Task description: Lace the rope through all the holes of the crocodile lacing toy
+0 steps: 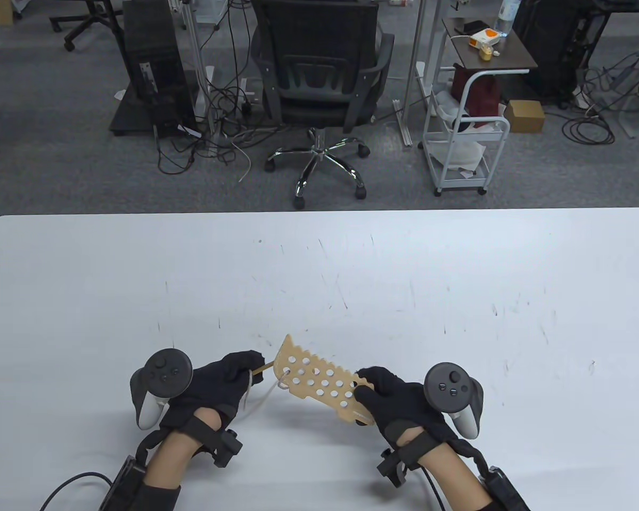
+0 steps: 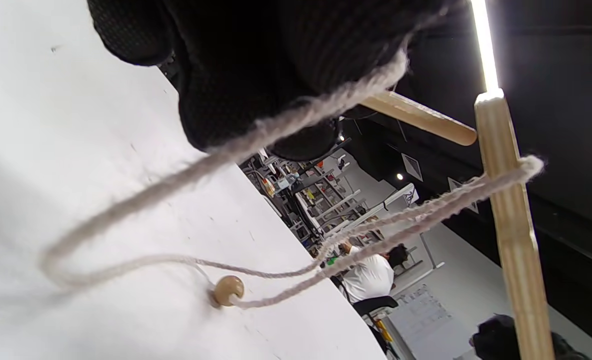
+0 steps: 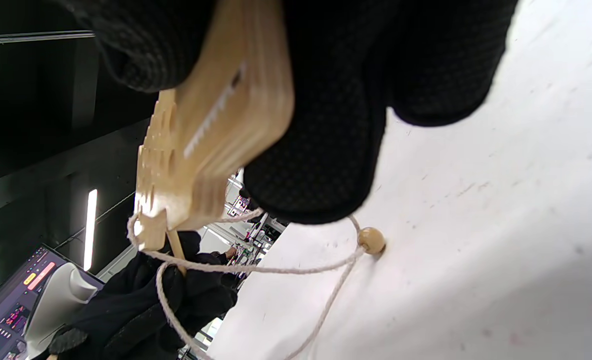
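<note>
Right hand: closest to the lens on my end, right hand (image 1: 391, 396) has its fingers clamped on one end of the crocodile board (image 1: 319, 380), holding it up off the tabletop (image 1: 458, 298).
Left hand: my left hand (image 1: 226, 380) is pinching the wooden needle (image 1: 261, 367), tip aimed at the board's far end, just beside it. Rope also runs across the glove.
Crocodile board: tilted, between both hands, lots of round holes, toothed edge facing away from me.
Rope: pale rope (image 2: 141, 200) goes through a hole near the needle end, then droops in a loop down to the tabletop.
Bead: small wooden bead (image 2: 227, 290) on the rope, sitting on the tabletop under the board.
Background: office chair (image 1: 319, 80) and a white cart (image 1: 466, 138) past the tabletop.
</note>
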Demonstrator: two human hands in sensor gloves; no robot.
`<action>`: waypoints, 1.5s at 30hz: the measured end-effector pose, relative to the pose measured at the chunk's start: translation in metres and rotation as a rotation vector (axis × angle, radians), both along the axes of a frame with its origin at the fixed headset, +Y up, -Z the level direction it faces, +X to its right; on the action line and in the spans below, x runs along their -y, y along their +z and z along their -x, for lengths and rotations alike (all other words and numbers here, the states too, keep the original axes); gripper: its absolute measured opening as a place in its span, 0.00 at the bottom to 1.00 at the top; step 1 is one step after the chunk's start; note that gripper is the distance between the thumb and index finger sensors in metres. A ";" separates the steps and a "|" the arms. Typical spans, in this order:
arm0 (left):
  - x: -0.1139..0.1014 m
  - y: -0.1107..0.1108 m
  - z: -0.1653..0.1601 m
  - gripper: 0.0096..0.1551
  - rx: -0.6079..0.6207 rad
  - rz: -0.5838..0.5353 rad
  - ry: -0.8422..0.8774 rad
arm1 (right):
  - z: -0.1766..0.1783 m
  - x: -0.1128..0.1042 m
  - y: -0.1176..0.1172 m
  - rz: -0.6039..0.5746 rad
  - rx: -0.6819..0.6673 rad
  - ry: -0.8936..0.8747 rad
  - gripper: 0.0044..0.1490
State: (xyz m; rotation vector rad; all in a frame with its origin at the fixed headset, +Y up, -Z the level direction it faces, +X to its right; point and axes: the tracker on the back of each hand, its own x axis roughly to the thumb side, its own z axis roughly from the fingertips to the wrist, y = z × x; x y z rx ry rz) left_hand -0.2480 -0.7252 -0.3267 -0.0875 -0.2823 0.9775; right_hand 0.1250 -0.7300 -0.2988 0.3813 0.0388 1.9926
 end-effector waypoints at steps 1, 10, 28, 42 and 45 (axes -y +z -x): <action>0.001 0.000 -0.001 0.27 0.015 0.011 0.018 | 0.000 0.000 0.000 0.003 -0.010 -0.004 0.29; 0.006 -0.003 -0.002 0.27 0.071 0.063 0.134 | 0.006 0.001 0.000 0.020 -0.075 -0.022 0.29; 0.007 -0.003 0.003 0.22 0.045 0.119 0.238 | 0.008 0.002 0.000 0.036 -0.112 -0.028 0.29; 0.005 -0.002 -0.006 0.30 0.223 0.165 0.442 | 0.005 0.002 -0.002 0.058 -0.102 -0.073 0.29; 0.010 -0.002 -0.010 0.31 0.293 0.236 0.543 | 0.004 0.003 -0.002 0.060 -0.100 -0.072 0.29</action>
